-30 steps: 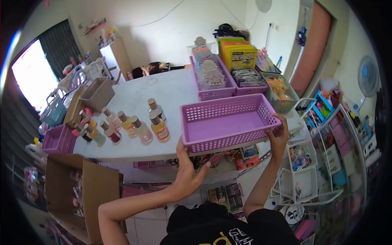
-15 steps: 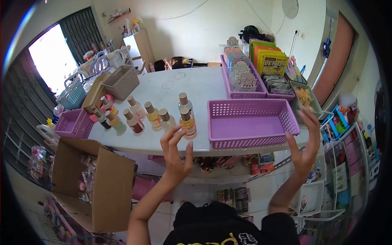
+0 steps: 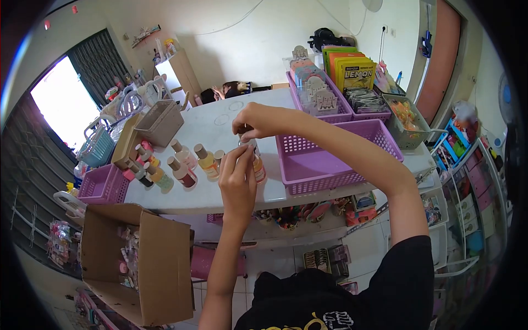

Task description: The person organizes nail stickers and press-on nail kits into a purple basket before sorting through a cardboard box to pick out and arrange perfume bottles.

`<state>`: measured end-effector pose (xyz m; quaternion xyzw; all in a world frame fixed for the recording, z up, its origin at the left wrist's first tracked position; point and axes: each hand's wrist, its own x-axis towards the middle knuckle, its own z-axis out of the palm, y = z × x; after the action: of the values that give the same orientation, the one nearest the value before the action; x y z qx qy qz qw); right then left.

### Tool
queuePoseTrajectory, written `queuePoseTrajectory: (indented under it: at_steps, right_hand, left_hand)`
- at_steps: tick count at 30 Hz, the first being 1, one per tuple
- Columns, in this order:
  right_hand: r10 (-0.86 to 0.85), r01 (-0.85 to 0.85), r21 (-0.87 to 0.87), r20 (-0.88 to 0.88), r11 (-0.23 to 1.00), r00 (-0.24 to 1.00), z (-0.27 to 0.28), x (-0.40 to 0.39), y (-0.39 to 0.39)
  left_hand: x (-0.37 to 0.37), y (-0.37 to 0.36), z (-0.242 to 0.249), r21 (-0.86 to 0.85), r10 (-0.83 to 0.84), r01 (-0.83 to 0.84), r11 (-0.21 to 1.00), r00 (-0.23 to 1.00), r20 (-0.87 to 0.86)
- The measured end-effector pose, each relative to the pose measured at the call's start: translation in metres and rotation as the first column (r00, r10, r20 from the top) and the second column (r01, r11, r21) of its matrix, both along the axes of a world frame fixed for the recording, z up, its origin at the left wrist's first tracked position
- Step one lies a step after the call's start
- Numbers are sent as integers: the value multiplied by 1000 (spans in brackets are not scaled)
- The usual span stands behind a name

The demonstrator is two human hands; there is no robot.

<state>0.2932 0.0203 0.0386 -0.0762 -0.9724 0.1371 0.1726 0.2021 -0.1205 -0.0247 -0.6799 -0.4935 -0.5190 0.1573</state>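
My left hand [image 3: 236, 175] is closed at the cap of an orange-yellow bottle [image 3: 259, 169], whose cap is mostly hidden by the fingers. Just behind, my right hand [image 3: 256, 121] reaches across from the right, fingers curled down over the top of a clear bottle [image 3: 251, 144]; its cap is covered. Left of them stand more capped bottles: a yellow one [image 3: 209, 166], a dark red one [image 3: 184, 175], a pinkish one [image 3: 186, 156] and a pale green one [image 3: 160, 179]. An empty purple basket [image 3: 335, 184] lies under my right forearm.
Purple baskets of packets and cards [image 3: 344, 117] stand at the back right, beside a grey-green bin [image 3: 410, 140]. A grey basket [image 3: 159, 129] and a small purple basket [image 3: 104, 187] are at left. An open cardboard box [image 3: 168, 269] is in front. A person [image 3: 225, 91] is partly visible beyond the table.
My right hand has swung left from the purple basket's right end to the rear bottle. My left hand has moved slightly up and right, and its fingers have closed at the front bottle's cap.
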Motion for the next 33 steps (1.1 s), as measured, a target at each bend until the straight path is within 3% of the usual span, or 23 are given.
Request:
queuePoseTrajectory:
  at_steps: [6,8,14,16,19,23,28,30,33]
  right_hand:
    - [39,-39,-4,22,999,999,1,-2,6]
    - [13,-13,-11,43,1000,999,3,-2,7]
    - [-161,164,8,-152,986,975,15,14,16]
    - [-261,228,-169,-202,959,944,32,30,13]
    - [-327,307,-115,-253,945,911,55,59,3]
    - [-409,369,-204,-215,907,887,75,93,-23]
    - [-419,392,-370,6,843,908,66,111,-46]
    - [-388,371,-377,33,849,921,51,112,-42]
    - [-321,330,-233,76,915,944,36,106,-42]
  left_hand:
    - [2,0,5,-25,-6,6,1000,1000,-11]
    - [4,0,5,-68,-57,64,996,992,109]
    - [0,4,-1,-63,-84,92,994,990,116]
    - [1,3,-1,-79,-94,107,991,985,144]
    - [2,3,1,-103,-97,114,988,983,158]
    - [2,4,6,-114,-27,38,993,995,98]
    - [2,7,9,-138,-44,55,989,996,84]
    - [4,7,10,-126,-18,27,992,997,72]
    - [4,5,12,-170,0,13,985,997,81]
